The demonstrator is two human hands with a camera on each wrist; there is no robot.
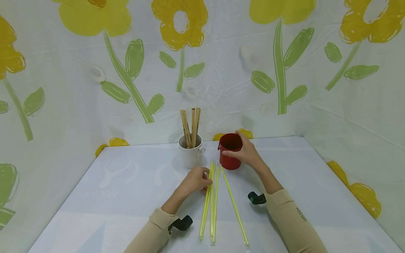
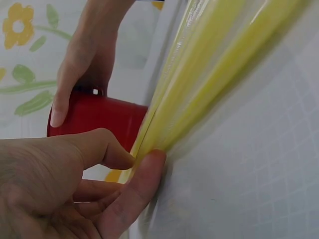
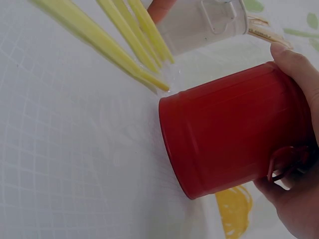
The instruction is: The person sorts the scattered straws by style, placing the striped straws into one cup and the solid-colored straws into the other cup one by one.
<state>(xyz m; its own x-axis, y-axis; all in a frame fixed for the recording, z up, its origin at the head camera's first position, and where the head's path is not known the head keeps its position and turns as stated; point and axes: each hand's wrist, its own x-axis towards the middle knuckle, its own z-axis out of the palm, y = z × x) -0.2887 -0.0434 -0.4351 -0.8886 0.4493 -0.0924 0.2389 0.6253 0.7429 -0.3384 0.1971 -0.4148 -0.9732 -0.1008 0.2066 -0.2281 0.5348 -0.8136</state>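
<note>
My left hand (image 1: 195, 180) pinches the leftmost of the yellow wrapped straws (image 1: 207, 200) between thumb and forefinger, near its far end. The straws lie just in front of the red tin cup (image 1: 230, 151), long axes running from me toward it. Left of the cup stands a white tin cup (image 1: 191, 154) holding brown wrapped straws (image 1: 191, 126). My right hand (image 1: 245, 151) grips the red cup's rim and side, upright on the table (image 1: 126, 182).

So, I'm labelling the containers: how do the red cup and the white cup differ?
The red cup looks empty; the white cup holds upright brown wrapped sticks. The right hand grips the red cup; no hand touches the white cup. Both are small, handled, and stand behind the yellow straws.
</note>
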